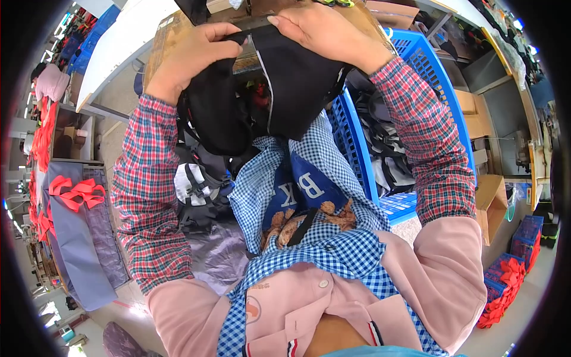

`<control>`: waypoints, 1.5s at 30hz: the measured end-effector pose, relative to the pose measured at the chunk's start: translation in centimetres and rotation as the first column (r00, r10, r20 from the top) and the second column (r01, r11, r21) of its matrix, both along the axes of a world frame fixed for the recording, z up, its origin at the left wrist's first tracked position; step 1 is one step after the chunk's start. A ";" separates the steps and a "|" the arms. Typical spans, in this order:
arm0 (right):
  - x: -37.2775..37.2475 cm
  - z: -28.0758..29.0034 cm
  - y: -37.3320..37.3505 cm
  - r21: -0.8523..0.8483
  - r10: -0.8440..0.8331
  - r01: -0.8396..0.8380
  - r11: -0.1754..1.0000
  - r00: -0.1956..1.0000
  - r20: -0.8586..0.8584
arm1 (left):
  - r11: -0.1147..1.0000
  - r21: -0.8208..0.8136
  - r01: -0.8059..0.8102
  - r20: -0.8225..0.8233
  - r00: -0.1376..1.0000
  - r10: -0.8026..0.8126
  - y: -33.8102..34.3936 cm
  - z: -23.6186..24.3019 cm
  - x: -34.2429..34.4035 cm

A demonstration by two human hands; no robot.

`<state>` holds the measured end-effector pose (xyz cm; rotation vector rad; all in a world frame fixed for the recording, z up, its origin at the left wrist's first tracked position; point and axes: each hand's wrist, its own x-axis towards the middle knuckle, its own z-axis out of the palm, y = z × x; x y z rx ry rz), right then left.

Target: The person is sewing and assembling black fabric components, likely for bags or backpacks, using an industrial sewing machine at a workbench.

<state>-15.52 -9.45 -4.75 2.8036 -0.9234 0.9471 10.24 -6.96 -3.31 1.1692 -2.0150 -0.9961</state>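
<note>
My left hand (197,56) pinches the upper left edge of a black cloth piece (300,83), thumb and forefinger closed on it. My right hand (324,33) grips the same piece farther right along its top edge. Between the hands a narrow light strip (265,74) runs down the cloth, beside a gap. The black cloth hangs from the edge of a worn wooden worktop (163,44) over my lap. Below it lies my blue checked apron (321,149).
To the right stands a blue plastic basket (397,205) holding black and white sewn goods. More dark goods (199,184) are heaped at the left. Farther out are a white table (113,56), red strips (77,193) on grey cloth and a cardboard box (491,205).
</note>
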 end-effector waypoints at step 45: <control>-3.6 10.0 13.8 0.521 -0.295 -0.071 0.851 0.755 0.585 | 0.899 -0.355 0.255 -0.487 0.770 -0.411 9.3 5.0 -4.2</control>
